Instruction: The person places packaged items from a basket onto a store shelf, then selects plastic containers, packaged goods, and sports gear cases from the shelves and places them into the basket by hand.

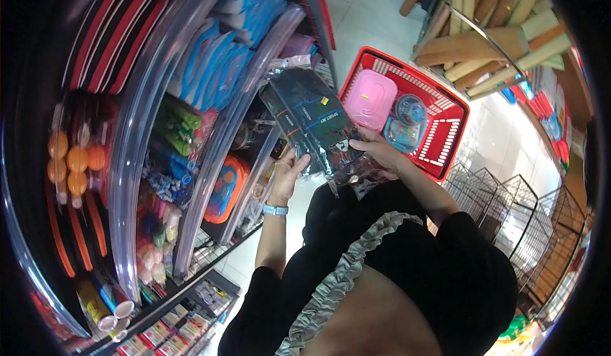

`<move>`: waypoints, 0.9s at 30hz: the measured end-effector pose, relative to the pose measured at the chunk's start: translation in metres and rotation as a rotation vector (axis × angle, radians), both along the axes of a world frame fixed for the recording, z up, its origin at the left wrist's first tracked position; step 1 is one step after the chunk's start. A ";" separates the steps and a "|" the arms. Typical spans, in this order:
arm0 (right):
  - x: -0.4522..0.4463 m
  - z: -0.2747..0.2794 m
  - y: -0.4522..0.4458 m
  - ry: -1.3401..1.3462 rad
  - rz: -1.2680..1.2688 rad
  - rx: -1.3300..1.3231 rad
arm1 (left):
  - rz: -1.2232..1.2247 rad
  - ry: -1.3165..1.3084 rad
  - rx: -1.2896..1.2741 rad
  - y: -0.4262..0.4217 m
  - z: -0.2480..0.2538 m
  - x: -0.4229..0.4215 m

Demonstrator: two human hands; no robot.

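Observation:
A dark package in clear plastic wrap [305,104] is held in front of my body, at the shelf's edge. Small print, partly legible as "SPORT", and a yellow sticker show on its face. My left hand [289,174], with a light blue band at the wrist, grips the near left edge. On the near right side, my right hand [375,149] grips the wrap with its thumb on top. The fingers underneath are hidden, and I cannot tell what is inside the package. Just beyond my right hand stands a red basket [459,111] on the floor.
Inside the basket lie a pink lidded container [372,98] and clear round and blue-edged containers [410,111]. Packed shelves with clear edge strips [124,165] rise on the left. Wooden pieces [477,47] fill a rack at upper right; black wire racks [528,213] stand below.

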State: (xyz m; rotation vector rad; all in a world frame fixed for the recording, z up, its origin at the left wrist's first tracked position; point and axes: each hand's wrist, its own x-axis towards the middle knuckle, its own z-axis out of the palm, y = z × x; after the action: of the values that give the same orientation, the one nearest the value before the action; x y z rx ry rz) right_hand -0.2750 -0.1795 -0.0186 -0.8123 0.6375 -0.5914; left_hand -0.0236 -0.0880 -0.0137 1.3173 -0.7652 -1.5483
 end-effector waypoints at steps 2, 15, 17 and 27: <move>-0.016 0.002 0.007 0.011 -0.092 -0.024 | -0.052 -0.003 0.019 -0.006 0.007 -0.015; -0.146 -0.027 0.062 0.018 -0.444 0.039 | -0.679 -0.167 -0.147 -0.092 0.028 -0.135; -0.167 -0.033 0.075 0.053 -0.483 0.018 | -0.783 -0.260 -0.236 -0.104 0.008 -0.156; -0.245 -0.118 0.114 1.107 -0.543 0.174 | -0.987 -0.352 0.076 -0.126 -0.076 -0.246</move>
State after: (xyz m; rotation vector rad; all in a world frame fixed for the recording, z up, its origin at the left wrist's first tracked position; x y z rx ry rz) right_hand -0.5201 -0.0656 -0.1366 -0.7600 1.9375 -0.5233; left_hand -0.2692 -0.2137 -0.0896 1.3539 -1.7763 -2.1112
